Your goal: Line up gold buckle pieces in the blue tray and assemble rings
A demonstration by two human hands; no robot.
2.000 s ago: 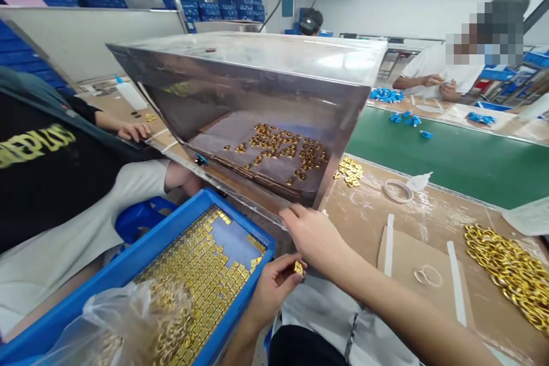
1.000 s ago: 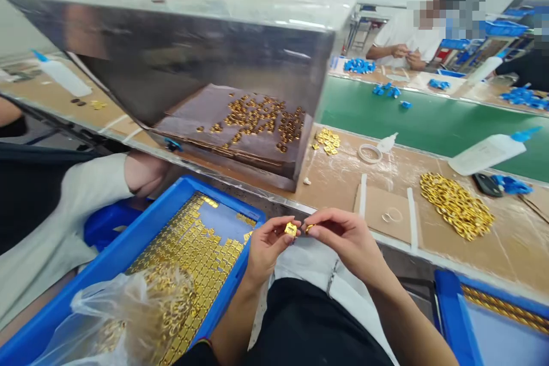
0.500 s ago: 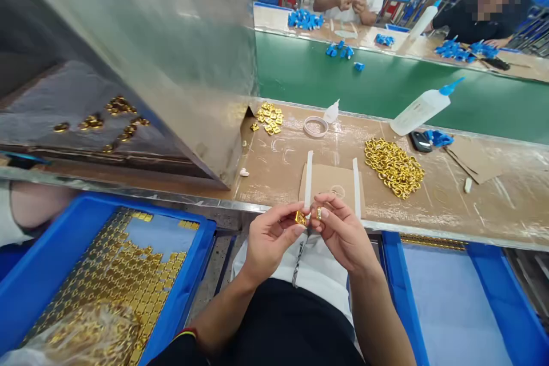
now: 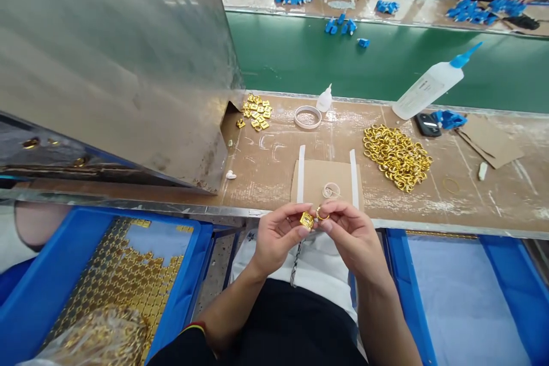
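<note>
My left hand (image 4: 277, 237) pinches a square gold piece (image 4: 306, 220) between thumb and fingers. Close beside it, my right hand (image 4: 349, 231) holds a gold ring (image 4: 322, 214) by its edge. The two pieces are nearly touching; whether they meet I cannot tell. Both hands are in front of the bench edge, above my lap. Just beyond them a cardboard pad (image 4: 326, 174) is held by white tape strips, with a small spot of adhesive-like material on it. A heap of gold rings (image 4: 398, 157) lies to the right, and square gold pieces (image 4: 257, 110) lie at the back left.
A metal housing (image 4: 128, 68) fills the left side. A large bottle (image 4: 429, 90), a small bottle (image 4: 325, 99) and a tape roll (image 4: 307, 117) stand near the green belt (image 4: 291, 57). Blue trays (image 4: 197, 257) flank me, the left holding gold pieces. Co-workers sit across.
The gold ring in my right hand has turned so its opening shows. The square piece has tilted slightly. My view has shifted downward and closer to the bench.
</note>
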